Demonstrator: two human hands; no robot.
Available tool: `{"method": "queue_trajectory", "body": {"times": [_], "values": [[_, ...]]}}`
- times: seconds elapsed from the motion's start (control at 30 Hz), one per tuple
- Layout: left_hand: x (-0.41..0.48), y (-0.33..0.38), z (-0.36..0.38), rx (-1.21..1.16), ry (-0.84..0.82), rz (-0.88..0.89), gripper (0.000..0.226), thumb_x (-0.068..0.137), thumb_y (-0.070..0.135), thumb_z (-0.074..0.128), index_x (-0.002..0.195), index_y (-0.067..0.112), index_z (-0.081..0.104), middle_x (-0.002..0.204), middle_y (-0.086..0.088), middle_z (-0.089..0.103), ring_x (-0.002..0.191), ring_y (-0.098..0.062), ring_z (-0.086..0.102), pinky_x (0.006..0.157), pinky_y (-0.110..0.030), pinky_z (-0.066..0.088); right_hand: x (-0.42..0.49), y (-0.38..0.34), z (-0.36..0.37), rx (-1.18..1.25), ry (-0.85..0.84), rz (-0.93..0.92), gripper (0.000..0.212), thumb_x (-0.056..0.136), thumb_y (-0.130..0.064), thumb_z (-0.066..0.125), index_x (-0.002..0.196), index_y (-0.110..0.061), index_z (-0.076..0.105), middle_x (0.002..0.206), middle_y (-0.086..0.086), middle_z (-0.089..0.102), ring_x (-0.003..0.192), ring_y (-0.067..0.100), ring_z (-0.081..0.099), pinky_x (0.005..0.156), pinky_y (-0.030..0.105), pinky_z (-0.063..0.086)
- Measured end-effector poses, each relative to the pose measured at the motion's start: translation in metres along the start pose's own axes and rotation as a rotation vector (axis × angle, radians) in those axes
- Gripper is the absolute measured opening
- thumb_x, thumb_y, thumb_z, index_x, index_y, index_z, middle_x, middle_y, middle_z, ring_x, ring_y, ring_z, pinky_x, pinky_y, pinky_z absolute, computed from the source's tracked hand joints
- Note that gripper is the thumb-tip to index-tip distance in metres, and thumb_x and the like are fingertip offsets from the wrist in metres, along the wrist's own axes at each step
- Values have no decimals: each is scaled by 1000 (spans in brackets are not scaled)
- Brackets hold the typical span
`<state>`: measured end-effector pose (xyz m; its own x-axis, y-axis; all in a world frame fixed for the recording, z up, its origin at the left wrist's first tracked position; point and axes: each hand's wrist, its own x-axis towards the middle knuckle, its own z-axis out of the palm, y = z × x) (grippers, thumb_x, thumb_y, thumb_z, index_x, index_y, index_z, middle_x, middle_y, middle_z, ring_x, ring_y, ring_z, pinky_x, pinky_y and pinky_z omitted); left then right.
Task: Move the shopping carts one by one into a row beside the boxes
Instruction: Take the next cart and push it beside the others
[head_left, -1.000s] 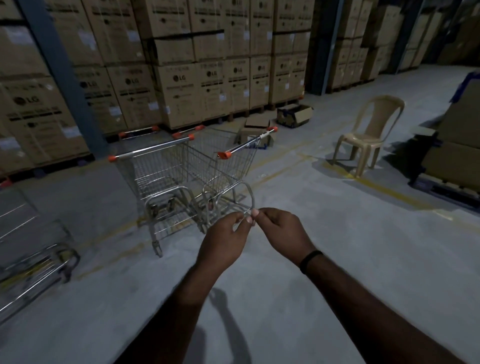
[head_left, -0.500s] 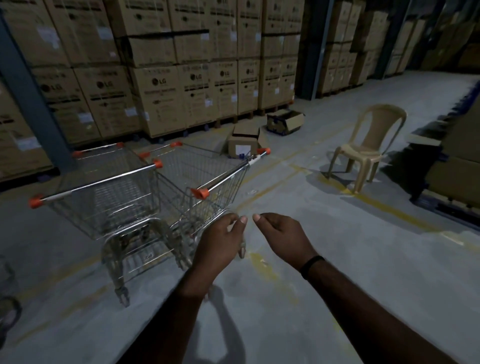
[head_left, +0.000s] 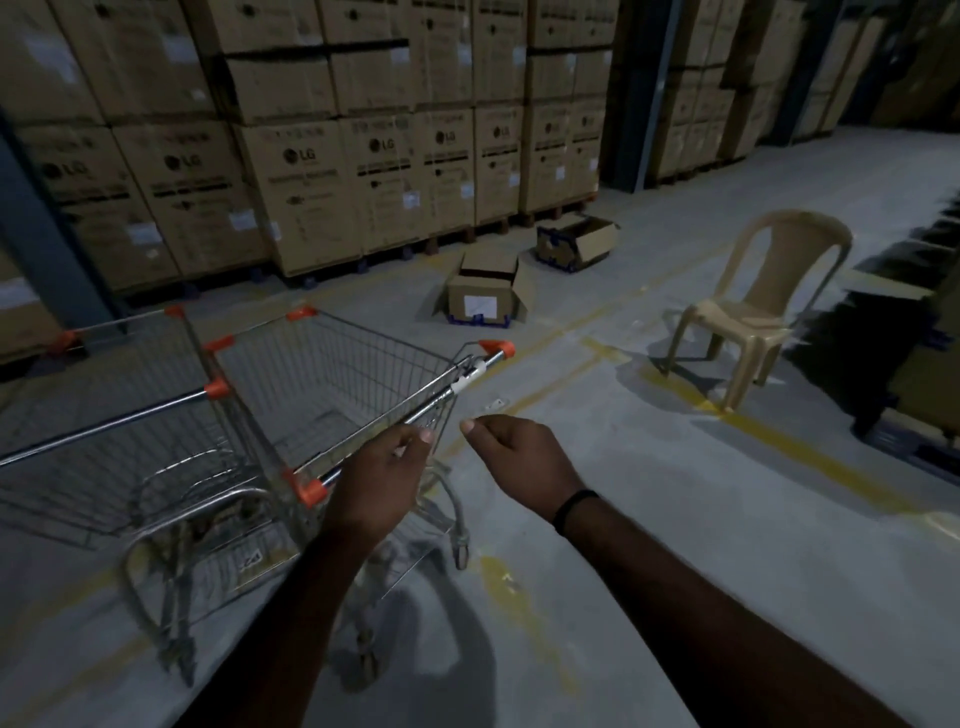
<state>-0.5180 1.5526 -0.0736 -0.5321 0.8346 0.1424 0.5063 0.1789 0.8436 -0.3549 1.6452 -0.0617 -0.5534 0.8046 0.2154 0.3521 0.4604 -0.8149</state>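
- Right now, the left hand (head_left: 382, 475) lies over the handle (head_left: 442, 399) of the near cart (head_left: 337, 374), left of centre; I cannot tell whether it grips the bar.
- The right hand (head_left: 519, 462) hovers just beside it, fingers loosely curled, holding nothing.
- A second cart (head_left: 104, 452) stands close at lower left.
- Stacked boxes (head_left: 363, 171) fill the upper frame.
- A chair (head_left: 763, 312) stands at right.

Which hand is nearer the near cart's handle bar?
Left. The left hand overlaps the handle bar, grip unclear; the right hand hovers just right of it, apart.
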Motion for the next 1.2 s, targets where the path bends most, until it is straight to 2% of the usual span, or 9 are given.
{"method": "queue_trajectory", "body": {"times": [0.1,0.23,0.47,0.67,0.77,0.87,1.0,1.1,1.2], "values": [[32,0,21,-11,101,-41,43,85,63,45,93,29,69,77,9,66,81,-17,64,73,-31,45,48,17,-12,-29,-74,-51,52,95,-63,46,75,-17,62,68,1,63,72,16,62,73,40,54],[68,9,42,-19,196,-86,35,85,63,49,90,33,66,71,8,65,79,-24,66,72,-39,52,104,35,-28,-54,-162,-124,37,97,-58,49,63,-48,58,56,-6,54,62,8,54,61,29,43],[123,3,51,41,265,-183,51,81,62,46,98,21,71,95,0,73,94,-23,66,86,-37,51,183,61,-18,-50,-284,-223,36,99,-51,50,67,-36,56,64,-11,58,71,7,60,65,27,42],[177,-61,40,142,239,-261,80,77,76,41,106,8,71,101,-10,74,97,-24,69,81,-31,47,255,90,27,-203,-378,-230,33,96,-50,51,72,-29,57,74,-4,64,77,20,64,67,32,40],[195,-93,37,215,244,-306,74,84,76,40,103,11,72,100,-2,74,96,-17,68,87,-33,50,283,111,50,-401,-439,-241,50,95,-65,41,95,-24,70,94,-1,72,90,24,68,77,34,50],[197,-112,44,357,110,-429,51,91,58,45,111,18,71,107,0,72,103,-22,67,88,-32,51,298,130,65,-558,-483,-262,63,90,-71,34,124,-29,66,121,-1,70,113,23,65,94,36,51],[197,-116,50,528,99,-492,62,86,64,35,119,26,70,113,-1,73,107,-23,68,92,-35,53,315,137,74,-778,-713,-250,63,99,-62,32,154,-31,34,164,0,27,145,25,34,114,40,34],[199,-113,54,551,78,-529,69,80,70,28,122,30,66,113,1,73,104,-20,68,88,-35,55,331,134,79,-845,-870,-282,66,99,-63,31,157,-33,24,168,-1,12,153,27,10,122,48,19],[200,-107,57,512,119,-617,58,73,68,29,101,31,64,110,4,72,103,-22,68,87,-37,55,339,133,78,-860,-949,-292,67,100,-64,29,157,-30,26,165,3,24,152,26,17,122,46,20]]}}
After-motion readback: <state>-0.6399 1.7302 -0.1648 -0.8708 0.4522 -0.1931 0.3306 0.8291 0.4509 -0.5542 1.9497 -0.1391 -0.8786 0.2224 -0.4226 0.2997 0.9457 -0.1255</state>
